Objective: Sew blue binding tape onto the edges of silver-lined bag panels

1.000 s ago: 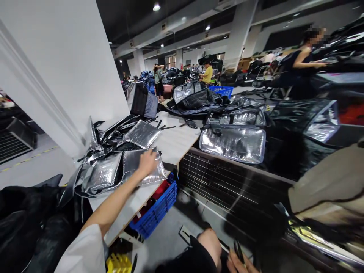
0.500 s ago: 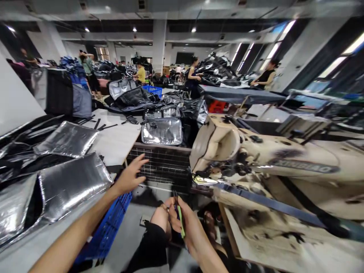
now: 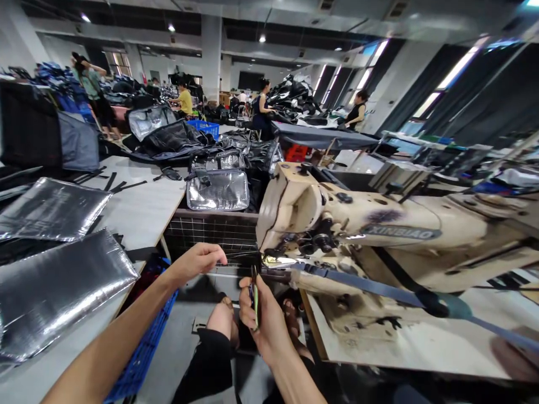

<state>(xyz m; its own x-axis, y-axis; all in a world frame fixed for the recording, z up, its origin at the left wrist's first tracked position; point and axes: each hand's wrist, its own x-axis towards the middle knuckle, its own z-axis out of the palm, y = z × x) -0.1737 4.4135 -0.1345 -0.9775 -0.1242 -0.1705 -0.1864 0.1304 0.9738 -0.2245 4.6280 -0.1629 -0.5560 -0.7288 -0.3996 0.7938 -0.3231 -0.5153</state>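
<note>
My left hand [image 3: 202, 259] is raised in front of the sewing machine's head, its fingers curled and pressed together. Whether anything thin is pinched in it, I cannot make out. Lower and to the right, my right hand [image 3: 264, 314] is closed round small thread snips [image 3: 255, 300] with a green side, the dark tips pointing up. Just beyond the snips is the needle end of a beige sewing machine [image 3: 295, 207]. A grey-blue webbing strap [image 3: 362, 285] runs from there to the right across the machine bed.
Silver foil-faced panels [image 3: 63, 297] lie on the table at left, above a blue plastic crate [image 3: 145, 342]. Silver-lined bags [image 3: 218, 191] are piled behind the wire mesh [image 3: 202, 238]. Several people work farther back, one in a yellow top [image 3: 185, 101].
My left hand has gone from spread fingers to closed ones. My right hand has risen slightly with the snips, nearer the needle end. The view has turned to the right.
</note>
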